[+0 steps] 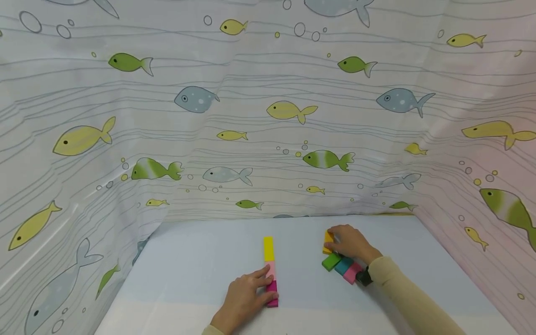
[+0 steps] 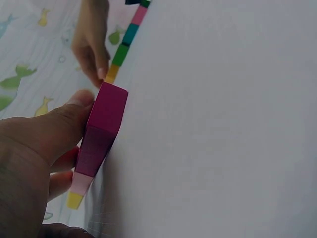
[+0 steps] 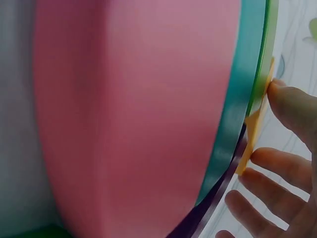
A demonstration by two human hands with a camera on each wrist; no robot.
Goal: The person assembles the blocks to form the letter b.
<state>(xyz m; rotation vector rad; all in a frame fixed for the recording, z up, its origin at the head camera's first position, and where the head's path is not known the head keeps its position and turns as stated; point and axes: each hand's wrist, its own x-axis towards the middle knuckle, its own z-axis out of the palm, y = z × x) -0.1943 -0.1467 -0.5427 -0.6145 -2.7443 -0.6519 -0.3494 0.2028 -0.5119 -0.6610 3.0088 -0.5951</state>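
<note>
Steadying the block row (image 1: 271,272) mid-table (image 1: 201,251), the left hand (image 1: 243,300) pinches its magenta end; the right hand (image 1: 351,244) grips an orange block (image 1: 328,242) beside loose blocks (image 1: 341,267). A careless lift could scatter them, or a nudge skew the row.

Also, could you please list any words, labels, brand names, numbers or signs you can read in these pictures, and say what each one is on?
None: no readable text in any view.
The blocks, such as the magenta block by the left hand and the orange block under the right hand, are plain.
The curtain bears only fish and bubbles.
</note>
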